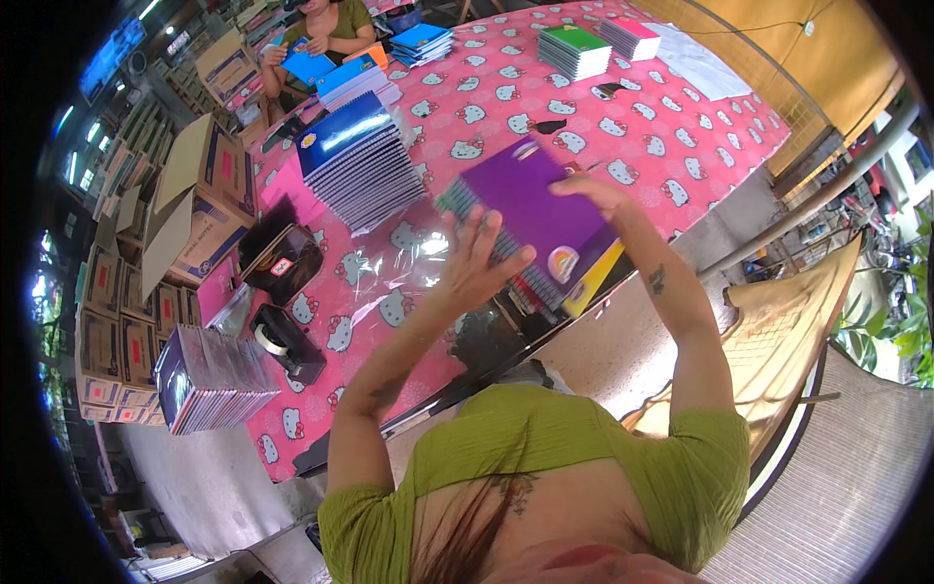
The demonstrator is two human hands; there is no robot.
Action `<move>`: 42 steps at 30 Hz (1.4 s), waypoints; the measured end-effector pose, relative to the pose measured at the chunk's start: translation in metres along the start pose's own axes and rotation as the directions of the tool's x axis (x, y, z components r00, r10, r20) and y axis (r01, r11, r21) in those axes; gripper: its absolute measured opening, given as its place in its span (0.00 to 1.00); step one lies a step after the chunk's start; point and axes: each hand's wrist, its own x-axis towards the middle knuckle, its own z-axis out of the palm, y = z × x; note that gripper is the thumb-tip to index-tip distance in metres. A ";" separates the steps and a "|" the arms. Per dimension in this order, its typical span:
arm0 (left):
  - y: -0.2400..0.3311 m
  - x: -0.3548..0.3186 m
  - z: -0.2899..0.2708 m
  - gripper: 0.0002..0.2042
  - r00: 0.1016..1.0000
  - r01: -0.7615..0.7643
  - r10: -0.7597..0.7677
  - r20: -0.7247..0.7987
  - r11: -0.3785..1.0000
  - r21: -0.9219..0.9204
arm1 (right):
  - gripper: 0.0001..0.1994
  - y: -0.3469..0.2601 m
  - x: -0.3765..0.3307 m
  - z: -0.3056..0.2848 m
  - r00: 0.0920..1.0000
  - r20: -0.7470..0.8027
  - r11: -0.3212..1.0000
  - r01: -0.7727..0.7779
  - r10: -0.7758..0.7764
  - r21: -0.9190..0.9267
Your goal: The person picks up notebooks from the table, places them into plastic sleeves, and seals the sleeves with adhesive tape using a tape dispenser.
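Observation:
A stack of spiral notebooks with a purple cover (540, 209) on top is tilted over the table's near edge. A yellow cover (595, 280) shows at its lower right corner. My right hand (595, 195) grips the stack's far right edge, fingers over the purple cover and thumb hidden. My left hand (482, 261) is spread against the coil-bound left side, its fingers apart and stretched out. Left of it stands a tall stack of blue spiral notebooks (358, 161). A black tape dispenser (289, 343) is on the table by my left forearm.
A dark box (282, 255) and a plastic-wrapped notebook stack (216, 380) stand at the left. Cardboard cartons (199, 209) lie beyond. Green-topped notebooks (574, 51), pink-topped notebooks (629, 39) and a white sheet (705, 63) are at the far side. Another person (336, 29) holds a blue notebook.

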 end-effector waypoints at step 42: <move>0.046 -0.172 -0.083 0.53 0.191 0.775 -0.906 0.377 -0.096 -0.624 | 0.53 0.166 0.089 0.156 0.726 0.210 0.646 0.682 -0.655 -0.344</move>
